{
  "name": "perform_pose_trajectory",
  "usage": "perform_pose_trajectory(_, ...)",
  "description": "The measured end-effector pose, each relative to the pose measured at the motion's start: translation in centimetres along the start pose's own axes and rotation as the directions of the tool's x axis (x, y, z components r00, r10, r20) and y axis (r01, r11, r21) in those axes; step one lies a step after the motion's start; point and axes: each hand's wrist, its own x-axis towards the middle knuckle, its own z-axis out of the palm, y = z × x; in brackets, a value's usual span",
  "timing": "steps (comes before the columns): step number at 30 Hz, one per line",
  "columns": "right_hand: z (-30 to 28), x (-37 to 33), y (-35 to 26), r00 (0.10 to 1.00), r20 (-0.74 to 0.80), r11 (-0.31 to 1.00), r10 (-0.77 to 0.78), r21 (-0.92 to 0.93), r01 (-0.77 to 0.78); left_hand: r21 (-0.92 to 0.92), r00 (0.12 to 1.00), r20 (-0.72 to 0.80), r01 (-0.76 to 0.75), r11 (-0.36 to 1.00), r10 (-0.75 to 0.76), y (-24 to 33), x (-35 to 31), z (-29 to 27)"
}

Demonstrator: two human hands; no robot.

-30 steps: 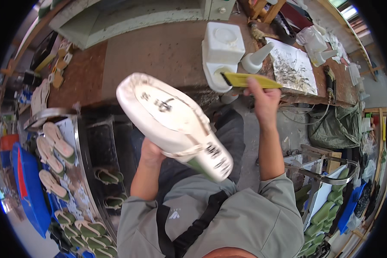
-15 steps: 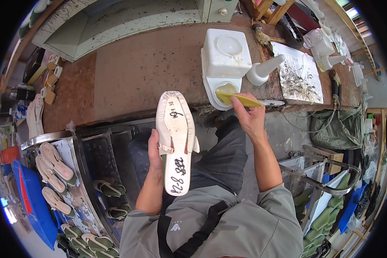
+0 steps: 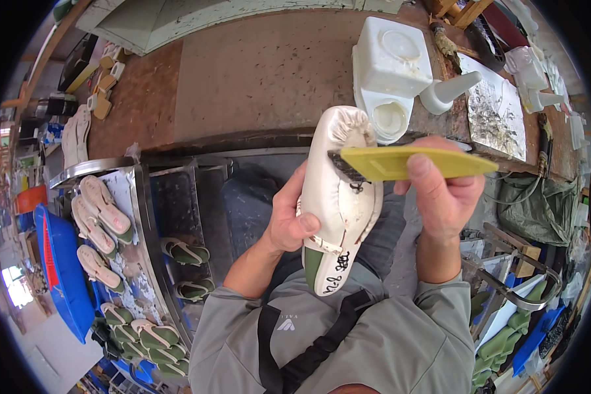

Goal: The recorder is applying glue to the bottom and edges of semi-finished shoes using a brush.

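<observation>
My left hand is closed round the side of a cream shoe upper on a green last, tilted with its sole side up and its gathered toe pointing away from me. Black handwriting marks the sole side. Between the thumb and fingers of my right hand is a flat yellow-handled brush. Its dark bristles touch the underside near the toe. Just beyond stands a white glue dispenser with a round open cup at its near end.
A white cone-spouted bottle and a stained paper sheet lie on the brown workbench. At left, a metal rack carries cream uppers on lasts. Green lasts fill another rack at right.
The brush has left the dispenser's cup and come onto the shoe's underside. My left hand has raised the shoe and tilted it, moving it to the right.
</observation>
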Motion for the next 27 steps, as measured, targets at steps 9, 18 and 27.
perform_pose_trajectory(9,0.5,-0.2,-4.0,0.916,0.195,0.884,-0.35,-0.257,0.392,0.022,0.987,0.112,-0.12,0.993,0.116,2.3,-3.4,1.4)
perform_pose_trajectory(18,1.3,-3.2,-5.9,0.886,0.293,0.89,-0.359,-0.178,0.419,-0.015,0.982,0.125,-0.137,0.99,0.138,3.5,-5.6,2.5)
perform_pose_trajectory(27,0.7,-4.3,-6.6,0.782,0.452,0.871,-0.428,-0.023,0.49,-0.063,0.995,0.071,-0.062,0.996,0.067,5.1,-6.7,4.1)
